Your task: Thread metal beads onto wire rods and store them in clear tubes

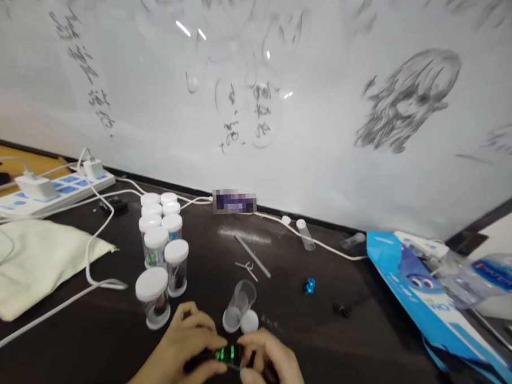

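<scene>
At the table's near edge, my left hand (195, 350) pinches one end of a small dark piece with bright green marks (227, 353). The fingers of my right hand (269, 358) close on its other end, so both hands grip it. Its exact kind is too small and blurred to tell. Just beyond the fingers, an uncapped clear plastic jar (242, 299) lies tilted, with a white lid (249, 321) beside it. To the left of my hands several clear jars with white lids (152, 284) stand upright in two rows; some hold small green or blue bits.
A clump of blue bits (309, 286) and a small black bit (341, 309) lie to the right. Thin grey strips (253, 256) lie behind the open jar. A blue bag (417, 298), bottle (497, 275), cloth pouch (34, 261), white cables (88, 261) and power strip (64, 189) surround the workspace.
</scene>
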The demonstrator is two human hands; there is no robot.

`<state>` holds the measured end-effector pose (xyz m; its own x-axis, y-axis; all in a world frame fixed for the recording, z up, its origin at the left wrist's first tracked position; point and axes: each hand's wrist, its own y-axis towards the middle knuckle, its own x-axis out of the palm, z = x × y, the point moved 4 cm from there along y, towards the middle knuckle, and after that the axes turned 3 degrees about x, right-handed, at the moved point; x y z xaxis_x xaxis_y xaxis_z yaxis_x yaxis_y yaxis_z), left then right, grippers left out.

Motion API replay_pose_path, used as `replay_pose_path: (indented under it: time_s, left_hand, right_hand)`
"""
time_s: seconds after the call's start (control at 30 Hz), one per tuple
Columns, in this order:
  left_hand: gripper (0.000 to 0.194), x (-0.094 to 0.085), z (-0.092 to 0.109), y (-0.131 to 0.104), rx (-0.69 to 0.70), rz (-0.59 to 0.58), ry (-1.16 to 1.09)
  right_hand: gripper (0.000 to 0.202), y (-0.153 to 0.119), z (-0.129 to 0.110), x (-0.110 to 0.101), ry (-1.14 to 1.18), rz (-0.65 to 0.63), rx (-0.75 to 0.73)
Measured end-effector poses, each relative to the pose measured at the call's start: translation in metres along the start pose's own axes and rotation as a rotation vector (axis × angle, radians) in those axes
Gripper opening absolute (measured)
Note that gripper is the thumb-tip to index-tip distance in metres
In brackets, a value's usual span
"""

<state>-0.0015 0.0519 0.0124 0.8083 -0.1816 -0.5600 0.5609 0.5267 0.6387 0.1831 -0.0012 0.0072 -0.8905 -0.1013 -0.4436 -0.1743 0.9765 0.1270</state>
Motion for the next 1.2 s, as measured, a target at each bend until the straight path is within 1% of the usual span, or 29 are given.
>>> replay_pose_path:
  time_s: [0.03, 0.07, 0.1, 0.17, 0.3, 0.47, 0.63, 0.8, 0.97, 1.1, 1.2]
  left_hand:
    - [0.008, -0.003, 0.003, 0.002, -0.043, -0.019, -0.025]
    - [0.013, -0.006, 0.006, 0.004, -0.076, -0.017, -0.050]
    - [0.016, -0.009, 0.007, 0.005, -0.088, -0.017, -0.074]
    - [0.017, -0.011, 0.007, 0.007, -0.116, -0.036, -0.105]
    - [0.013, -0.011, 0.006, 0.007, -0.107, -0.060, -0.136]
    - [0.014, -0.011, 0.008, 0.007, -0.081, -0.038, -0.138]
    - [0.014, -0.010, 0.007, 0.007, -0.118, -0.037, -0.166]
    - [0.015, -0.012, 0.009, 0.007, -0.103, -0.045, -0.146]
    - [0.021, -0.013, 0.010, 0.011, -0.099, -0.067, -0.145]
    - [0.021, -0.013, 0.010, 0.012, -0.089, -0.066, -0.163]
    - [0.022, -0.013, 0.009, 0.011, -0.092, -0.065, -0.169]
  right_hand:
    - [0.027, 0.000, -0.004, -0.001, -0.008, 0.026, -0.025]
    - [0.025, -0.001, -0.007, -0.002, -0.008, 0.046, -0.036]
    - [0.024, -0.001, -0.010, -0.002, -0.007, 0.057, -0.010]
    - [0.024, -0.001, -0.013, -0.003, 0.031, 0.050, 0.049]
    - [0.027, -0.001, -0.017, -0.002, 0.082, 0.023, 0.106]
    - [0.031, -0.001, -0.015, -0.001, 0.116, 0.010, 0.133]
    - [0.030, -0.001, -0.015, -0.002, 0.129, 0.019, 0.122]
    - [0.037, 0.002, -0.019, -0.002, 0.094, 0.012, 0.108]
    - [0.029, 0.001, -0.019, -0.003, 0.149, 0.005, 0.135]
    - [0.029, 0.000, -0.019, -0.002, 0.138, -0.011, 0.113]
    - [0.030, 0.000, -0.018, -0.002, 0.151, 0.004, 0.119]
